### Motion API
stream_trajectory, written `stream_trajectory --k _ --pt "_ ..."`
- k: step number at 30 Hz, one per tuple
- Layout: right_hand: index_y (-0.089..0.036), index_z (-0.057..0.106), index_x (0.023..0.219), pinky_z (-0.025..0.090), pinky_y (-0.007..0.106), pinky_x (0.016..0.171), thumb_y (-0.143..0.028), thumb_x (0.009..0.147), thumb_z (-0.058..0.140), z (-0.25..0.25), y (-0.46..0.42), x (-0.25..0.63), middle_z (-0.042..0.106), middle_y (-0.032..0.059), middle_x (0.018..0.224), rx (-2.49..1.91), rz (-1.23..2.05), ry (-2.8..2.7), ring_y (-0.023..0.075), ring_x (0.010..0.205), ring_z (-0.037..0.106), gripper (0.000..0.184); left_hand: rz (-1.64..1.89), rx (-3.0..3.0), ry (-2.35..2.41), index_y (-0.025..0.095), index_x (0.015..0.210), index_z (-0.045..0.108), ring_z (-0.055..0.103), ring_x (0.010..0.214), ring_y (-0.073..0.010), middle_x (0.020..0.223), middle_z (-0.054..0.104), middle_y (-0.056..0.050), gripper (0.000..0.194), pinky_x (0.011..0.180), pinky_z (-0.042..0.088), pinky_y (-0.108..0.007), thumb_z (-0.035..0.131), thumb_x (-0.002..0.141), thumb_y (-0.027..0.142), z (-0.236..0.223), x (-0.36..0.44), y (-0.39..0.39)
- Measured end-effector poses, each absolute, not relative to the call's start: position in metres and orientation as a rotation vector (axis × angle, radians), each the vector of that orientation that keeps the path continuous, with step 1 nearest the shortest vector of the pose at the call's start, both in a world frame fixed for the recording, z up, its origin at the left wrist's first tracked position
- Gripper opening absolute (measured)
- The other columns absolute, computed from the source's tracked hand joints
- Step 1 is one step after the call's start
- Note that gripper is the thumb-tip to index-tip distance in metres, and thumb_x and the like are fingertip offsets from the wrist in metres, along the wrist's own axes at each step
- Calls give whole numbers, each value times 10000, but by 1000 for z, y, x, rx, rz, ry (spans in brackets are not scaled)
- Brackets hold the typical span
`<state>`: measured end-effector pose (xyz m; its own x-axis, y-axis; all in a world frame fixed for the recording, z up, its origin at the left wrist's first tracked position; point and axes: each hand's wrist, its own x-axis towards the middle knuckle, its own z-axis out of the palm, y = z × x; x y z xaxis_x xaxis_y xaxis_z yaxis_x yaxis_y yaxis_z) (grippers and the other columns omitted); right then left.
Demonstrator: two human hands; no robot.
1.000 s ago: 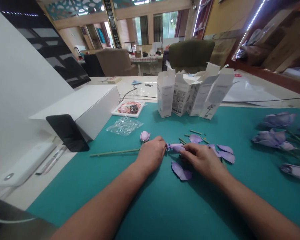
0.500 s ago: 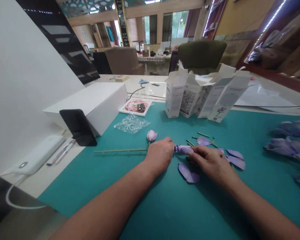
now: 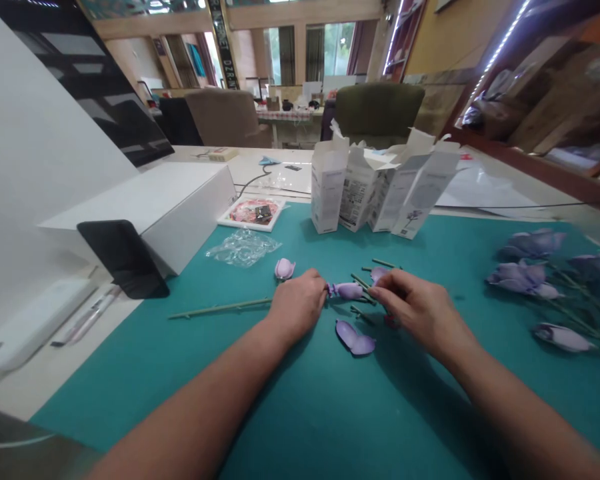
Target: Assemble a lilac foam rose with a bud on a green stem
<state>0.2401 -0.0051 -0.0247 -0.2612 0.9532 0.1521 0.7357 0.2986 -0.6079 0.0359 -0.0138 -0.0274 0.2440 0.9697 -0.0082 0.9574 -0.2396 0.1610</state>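
My left hand (image 3: 299, 305) is closed around a green flower stem (image 3: 220, 309), which lies along the mat and sticks out to the left. A pale lilac bud (image 3: 285, 269) rises behind that hand. From its right side a slim purple bud (image 3: 349, 291) pokes out. Just right of this bud, my right hand (image 3: 420, 310) has thumb and fingers pinched together over loose pieces; what they hold, if anything, is hidden. Short green stem pieces (image 3: 363, 315) and a lilac petal (image 3: 379, 274) lie by its fingertips. Nearer me rests a pair of joined purple petals (image 3: 355, 339).
Several purple flowers (image 3: 523, 275) lie at the right on the green mat (image 3: 300, 413). Opened white cartons (image 3: 327, 190) stand at the back. Left are a phone (image 3: 123, 259) leaning on a white box (image 3: 190, 207), clear plastic wrap (image 3: 243, 247) and a framed tray (image 3: 253, 213).
My right hand has come off the slim purple bud and sits slightly apart from it. Petals seen beside that hand are now hidden. The view has turned right; my left hand keeps its grip.
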Motion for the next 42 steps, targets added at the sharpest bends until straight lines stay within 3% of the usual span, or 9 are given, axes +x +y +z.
stream_trajectory --k 3,7,10,14,20,24,33,37,42 --pt "-217 626 741 389 279 606 -201 810 603 -23 -20 247 667 11 746 -1415 577 -2369 169 678 595 75 180 2361 1853 175 1012 696 661 908 -219 1107 661 -88 314 712 474 -313 398 978 267 -29 34 -13" --pt "-206 660 842 415 297 667 -107 746 672 -35 -39 243 674 43 915 -1359 468 -2646 219 849 609 138 199 2377 1839 168 1013 699 661 909 -219 1108 661 -93 314 717 472 -315 404 976 267 -30 33 -13" --pt "-197 664 799 416 303 645 -144 809 647 -39 -42 240 673 61 893 -1317 329 -2749 227 835 599 56 222 2379 1838 170 1006 701 658 913 -216 1109 662 -92 306 723 474 -313 412 973 264 -28 33 -14" --pt "-201 657 703 414 306 645 -138 835 601 -27 -41 246 662 61 830 -1176 356 -2766 218 798 586 156 231 2353 1852 180 990 704 653 923 -209 1123 663 -83 292 721 471 -302 424 967 258 -25 33 -14" --pt "-214 572 679 329 236 490 -211 798 582 9 -34 263 550 -33 603 -1206 1125 -2357 108 538 471 119 233 2374 1848 186 981 697 654 926 -204 1119 671 -67 294 729 470 -296 414 974 264 -24 35 -16" --pt "-214 497 692 368 236 491 -301 720 644 21 -10 259 570 -31 611 -1183 1320 -1937 119 559 513 173 241 2396 1836 180 973 695 652 909 -197 1111 672 -70 288 729 470 -293 417 972 257 -26 36 -16" --pt "-192 599 685 466 256 573 -524 730 605 8 20 239 634 6 657 -1232 1412 -1674 123 592 569 335 278 2490 1847 183 962 676 640 859 -183 1072 669 -71 316 700 456 -284 373 990 268 -26 39 -18" --pt "-196 610 636 432 259 528 -489 672 647 -3 22 236 580 -14 546 -1331 1383 -1614 121 525 521 298 230 2530 1845 178 962 670 635 863 -187 1055 662 -79 317 685 455 -286 365 995 258 -29 43 -18" --pt "-197 627 660 438 272 543 -450 621 675 -9 23 233 628 17 598 -1414 1359 -1536 136 551 537 260 187 2577 1830 172 937 662 633 836 -188 1026 657 -77 297 688 465 -293 376 990 237 -34 48 -18"
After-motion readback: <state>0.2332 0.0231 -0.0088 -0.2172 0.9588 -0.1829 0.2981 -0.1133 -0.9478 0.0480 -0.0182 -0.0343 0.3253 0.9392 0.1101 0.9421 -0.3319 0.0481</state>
